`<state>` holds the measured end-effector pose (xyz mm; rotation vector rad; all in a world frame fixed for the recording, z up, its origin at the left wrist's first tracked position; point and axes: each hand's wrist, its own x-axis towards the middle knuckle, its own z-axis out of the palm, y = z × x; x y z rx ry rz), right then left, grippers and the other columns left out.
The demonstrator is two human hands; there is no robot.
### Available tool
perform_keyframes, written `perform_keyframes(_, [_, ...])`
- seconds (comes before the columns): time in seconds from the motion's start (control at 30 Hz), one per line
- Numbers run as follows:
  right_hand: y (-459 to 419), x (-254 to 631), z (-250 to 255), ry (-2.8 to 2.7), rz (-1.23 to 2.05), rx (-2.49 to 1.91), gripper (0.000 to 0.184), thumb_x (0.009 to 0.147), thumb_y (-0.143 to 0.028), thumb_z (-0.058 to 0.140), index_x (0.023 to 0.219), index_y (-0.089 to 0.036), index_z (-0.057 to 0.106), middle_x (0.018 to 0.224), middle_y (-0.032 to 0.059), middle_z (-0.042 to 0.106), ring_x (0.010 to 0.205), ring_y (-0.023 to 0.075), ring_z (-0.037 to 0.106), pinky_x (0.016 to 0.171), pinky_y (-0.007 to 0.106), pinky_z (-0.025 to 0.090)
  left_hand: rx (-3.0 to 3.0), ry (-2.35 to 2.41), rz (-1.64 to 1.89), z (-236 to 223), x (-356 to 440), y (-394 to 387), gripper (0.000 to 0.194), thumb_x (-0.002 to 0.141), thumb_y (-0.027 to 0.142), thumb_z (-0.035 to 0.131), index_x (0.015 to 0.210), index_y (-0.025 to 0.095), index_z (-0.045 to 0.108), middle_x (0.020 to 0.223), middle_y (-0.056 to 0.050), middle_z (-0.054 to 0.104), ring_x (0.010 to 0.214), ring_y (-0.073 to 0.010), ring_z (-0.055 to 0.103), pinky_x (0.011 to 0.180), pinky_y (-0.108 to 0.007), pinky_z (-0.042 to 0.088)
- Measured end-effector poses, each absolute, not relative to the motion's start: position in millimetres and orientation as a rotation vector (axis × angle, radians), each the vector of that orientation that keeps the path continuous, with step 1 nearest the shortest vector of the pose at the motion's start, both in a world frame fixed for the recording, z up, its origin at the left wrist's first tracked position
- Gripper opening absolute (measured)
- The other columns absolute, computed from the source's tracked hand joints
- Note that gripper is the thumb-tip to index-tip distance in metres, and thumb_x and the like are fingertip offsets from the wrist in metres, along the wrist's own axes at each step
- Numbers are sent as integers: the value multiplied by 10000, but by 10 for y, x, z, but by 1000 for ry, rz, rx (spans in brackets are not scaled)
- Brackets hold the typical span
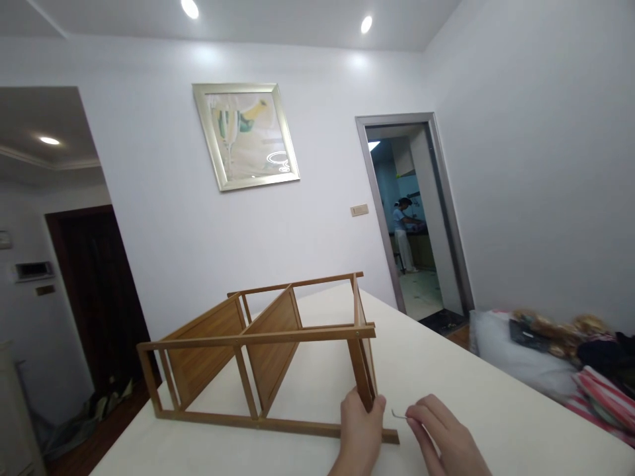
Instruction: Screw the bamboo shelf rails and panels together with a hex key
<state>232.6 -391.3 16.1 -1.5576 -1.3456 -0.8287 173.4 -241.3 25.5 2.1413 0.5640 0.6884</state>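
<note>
A wooden shelf rack (297, 336) lies on its side on a white table, its two upper shelf panels standing on edge. My left hand (360, 423) is wrapped round the rack's right-end shelf board (361, 370), close to the lower rail. Part of that rail is hidden behind the hand. To the right, my right hand (444, 433) pinches a small bent hex key (398, 415) between thumb and fingers. The key's short end points left, a little apart from the board and the rail's end.
The white table (446, 370) reaches back to the wall. Clothes and a white bag (516, 360) are piled beyond its right edge. Through a doorway (411, 218), a person (404, 231) stands at a counter. A framed picture (248, 135) hangs on the wall.
</note>
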Motion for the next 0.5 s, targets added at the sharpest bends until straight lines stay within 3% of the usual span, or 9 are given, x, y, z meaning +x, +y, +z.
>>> perform_keyframes(0.17, [-3969,2427,91,-1058,-952,-1588,128,1018,-256,443,1016,-240,570,768,24,667,674,178,683,624,257,543,1928,522,658,252,1822,-2433,75,795,111,594,818,132,662,794,-54,724,801,-215,690,703,-271,524])
perform_keyframes(0.37, [-4004,2397,111,-623,-736,-1737,266,1003,-487,393,997,-264,536,707,-19,691,546,177,664,560,263,520,1826,535,568,156,1612,-2474,86,710,186,652,768,123,655,638,-14,623,679,-191,616,599,-242,475])
perform_keyframes(0.5, [-3971,2332,149,-482,-689,-1710,300,991,-512,361,1018,-260,522,746,-3,690,612,194,668,631,294,520,1880,633,561,46,1384,-2453,222,629,152,654,847,119,680,667,-12,625,721,-216,638,670,-271,498])
